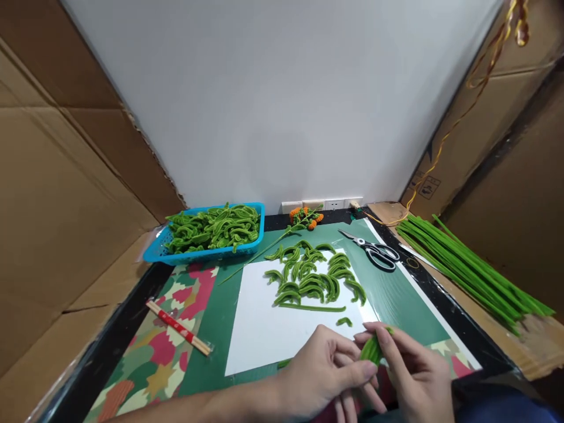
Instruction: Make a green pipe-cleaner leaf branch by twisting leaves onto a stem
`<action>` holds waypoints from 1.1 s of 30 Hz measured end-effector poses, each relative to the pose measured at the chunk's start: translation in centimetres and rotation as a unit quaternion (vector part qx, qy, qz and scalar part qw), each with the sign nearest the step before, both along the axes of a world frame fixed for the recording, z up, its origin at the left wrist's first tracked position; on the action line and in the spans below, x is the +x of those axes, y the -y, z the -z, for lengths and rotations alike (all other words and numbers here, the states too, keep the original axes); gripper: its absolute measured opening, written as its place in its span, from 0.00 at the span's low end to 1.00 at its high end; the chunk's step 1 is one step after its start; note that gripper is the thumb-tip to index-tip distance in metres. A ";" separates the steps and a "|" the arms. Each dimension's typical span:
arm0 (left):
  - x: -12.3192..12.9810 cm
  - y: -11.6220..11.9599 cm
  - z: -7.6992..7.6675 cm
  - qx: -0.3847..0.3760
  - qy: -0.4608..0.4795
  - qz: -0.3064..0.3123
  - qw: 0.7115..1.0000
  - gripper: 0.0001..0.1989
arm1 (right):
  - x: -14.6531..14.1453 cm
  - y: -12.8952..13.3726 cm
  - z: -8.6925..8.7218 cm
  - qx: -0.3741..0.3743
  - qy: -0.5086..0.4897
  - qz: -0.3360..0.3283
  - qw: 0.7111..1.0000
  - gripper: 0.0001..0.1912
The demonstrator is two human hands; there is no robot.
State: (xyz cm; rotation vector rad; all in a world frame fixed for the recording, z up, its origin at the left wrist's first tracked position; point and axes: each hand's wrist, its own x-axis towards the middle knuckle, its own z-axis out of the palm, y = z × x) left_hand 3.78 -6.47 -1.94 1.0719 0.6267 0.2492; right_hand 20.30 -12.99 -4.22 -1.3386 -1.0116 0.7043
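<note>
Between my two hands, above the front edge of the white sheet (pixel 255 329), is a leaf shape of bent green pipe cleaner (pixel 371 351). My left hand (pixel 328 370) pinches its lower end between thumb and fingers. At its upper end, my right hand (pixel 409 367) closes thumb and fingertips on it. Just beyond the hands lies a short bent pipe cleaner piece (pixel 344 322). Farther back on the sheet are several curved green pipe cleaner leaves (pixel 312 285) and one straight pipe cleaner (pixel 312 307). Another green piece (pixel 284 363) shows partly behind my left wrist.
A blue basket (pixel 202 256) full of green leaf shapes stands back left. Scissors (pixel 374 249) lie back right, beside a bundle of green pipe cleaners (pixel 467 270). Wrapped chopsticks (pixel 178 327) rest at left. An orange-flowered stem (pixel 304 218) lies near the power strip (pixel 335 204).
</note>
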 end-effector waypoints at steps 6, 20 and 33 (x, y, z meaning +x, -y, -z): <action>0.0 0.7 0.5 0.096 -0.117 -0.041 0.988 0.31 | 1.2 -0.2 2.7 0.182 0.253 0.016 0.950 0.13; -0.6 0.4 0.0 0.222 -0.083 -0.024 0.971 0.21 | 1.7 0.1 0.5 -0.036 -0.030 -0.011 0.999 0.09; -0.3 0.7 0.8 0.345 -0.118 -0.077 0.928 0.17 | 0.1 0.7 0.7 0.168 0.153 -0.039 0.973 0.21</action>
